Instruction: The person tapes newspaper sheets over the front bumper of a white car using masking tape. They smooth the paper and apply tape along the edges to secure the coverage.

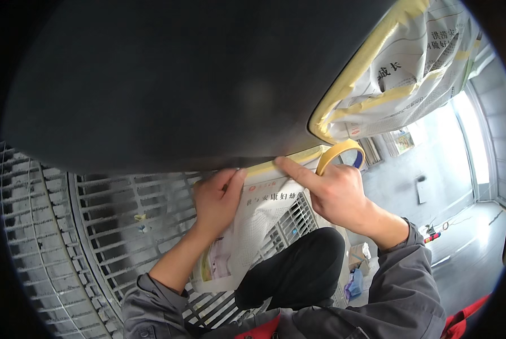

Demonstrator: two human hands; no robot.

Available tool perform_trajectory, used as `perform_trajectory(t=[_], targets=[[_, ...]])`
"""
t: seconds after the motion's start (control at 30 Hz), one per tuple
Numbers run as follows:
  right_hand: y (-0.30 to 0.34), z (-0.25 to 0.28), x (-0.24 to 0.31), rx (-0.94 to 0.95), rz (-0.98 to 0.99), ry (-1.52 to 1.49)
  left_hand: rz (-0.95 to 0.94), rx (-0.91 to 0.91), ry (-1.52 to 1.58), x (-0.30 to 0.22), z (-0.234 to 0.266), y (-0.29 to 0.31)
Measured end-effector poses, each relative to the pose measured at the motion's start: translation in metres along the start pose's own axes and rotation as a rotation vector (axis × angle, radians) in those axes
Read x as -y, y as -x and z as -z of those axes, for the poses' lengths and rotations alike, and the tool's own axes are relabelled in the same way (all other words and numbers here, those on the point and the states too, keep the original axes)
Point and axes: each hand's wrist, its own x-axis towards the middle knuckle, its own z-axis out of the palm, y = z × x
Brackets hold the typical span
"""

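A large dark panel (179,85) with a smooth surface fills the top of the view. From its lower edge hangs a newspaper sheet (253,226), with yellow masking tape (261,168) along its top. My left hand (219,198) is closed at the left end of that strip, thumb and fingertips pinching the sheet's taped edge. A roll of masking tape (335,150) hangs at my right hand (337,192), hooked by the curled fingers. The right index finger is stretched out and presses on the taped edge under the panel.
More newspaper (400,79), bordered with yellow tape, covers the part right of the panel. Metal floor grating (117,226) lies below and left. My bent knee (304,254) is under the hanging sheet. A cardboard box (357,257) and blue wrapping (353,285) lie at the lower right.
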Motion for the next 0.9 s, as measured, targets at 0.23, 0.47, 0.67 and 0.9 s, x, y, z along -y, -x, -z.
perform_trajectory(t=[0.23, 0.47, 0.67, 0.9], targets=[[0.017, 0.015, -0.005, -0.416, 0.318, -0.071, -0.034, 0.015, 0.000, -0.004, 0.003, 0.001], [-0.004, 0.016, 0.017, -0.166, 0.279, 0.057, -0.058, -0.005, -0.008, -0.002, 0.003, 0.000], [0.004, 0.013, 0.021, -0.156, 0.251, 0.148, -0.097, -0.075, -0.003, -0.009, 0.007, 0.001], [0.011, 0.006, 0.017, -0.163, 0.247, 0.151, -0.025, -0.090, 0.138, -0.022, 0.011, 0.002]])
